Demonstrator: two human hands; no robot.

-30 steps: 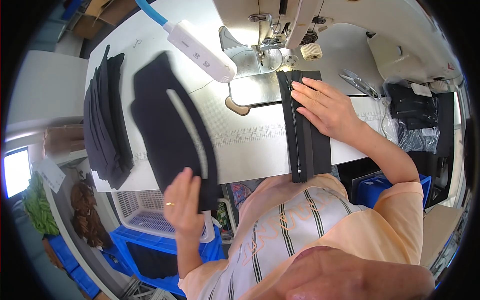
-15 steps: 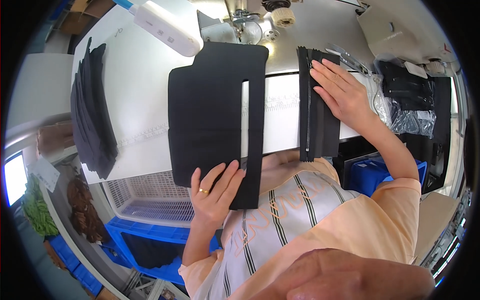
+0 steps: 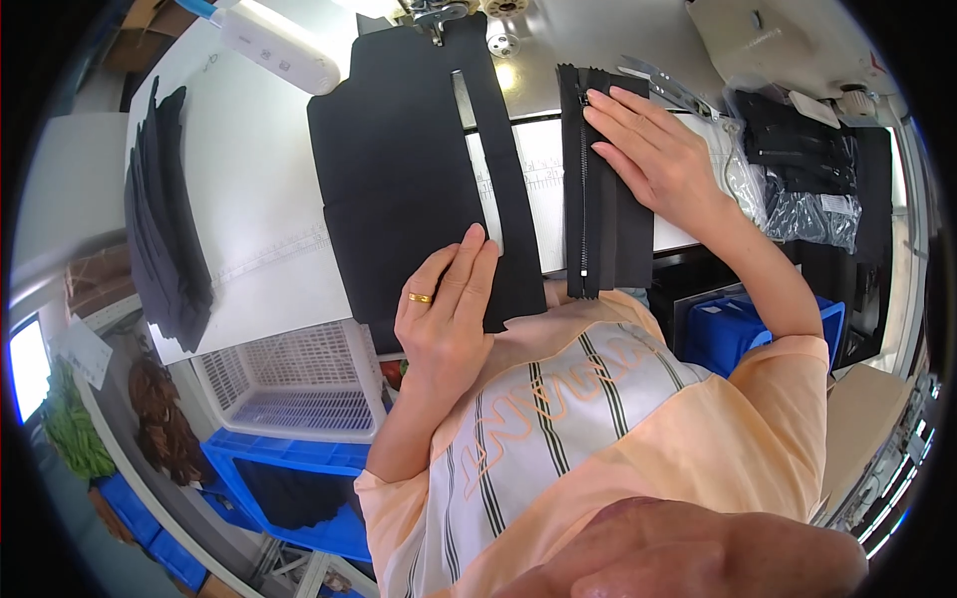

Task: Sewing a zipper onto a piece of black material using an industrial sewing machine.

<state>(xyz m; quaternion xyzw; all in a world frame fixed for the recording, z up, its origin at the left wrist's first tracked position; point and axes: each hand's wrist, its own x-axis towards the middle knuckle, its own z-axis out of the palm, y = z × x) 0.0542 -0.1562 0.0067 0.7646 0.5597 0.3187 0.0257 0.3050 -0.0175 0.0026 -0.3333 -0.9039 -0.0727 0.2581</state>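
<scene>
A black fabric panel [image 3: 384, 169] with a long narrow slot lies on the white table, its far end under the sewing machine's presser foot [image 3: 437, 30]. My left hand [image 3: 449, 309] rests flat on the panel's near part, fingers stretched, fingertips by the slot's near end. To the right, black zippers [image 3: 603, 224] with metal teeth lie lengthwise in what looks like a small stack. My right hand [image 3: 663, 159] is laid over their far end, fingers extended near the slider. Neither hand is wrapped around anything.
A stack of black fabric pieces [image 3: 169, 229] lies at the table's left. A white device [image 3: 279, 45] on a blue cord hangs over the far left. Scissors [image 3: 668, 85] and plastic-bagged zippers [image 3: 807, 169] lie at right. Below stand a white basket [image 3: 289, 429] and blue crates [image 3: 234, 458].
My left hand has pushed the panel away from me, so its far end now reaches the presser foot, and the panel has tilted slightly. My right hand stays on the zippers.
</scene>
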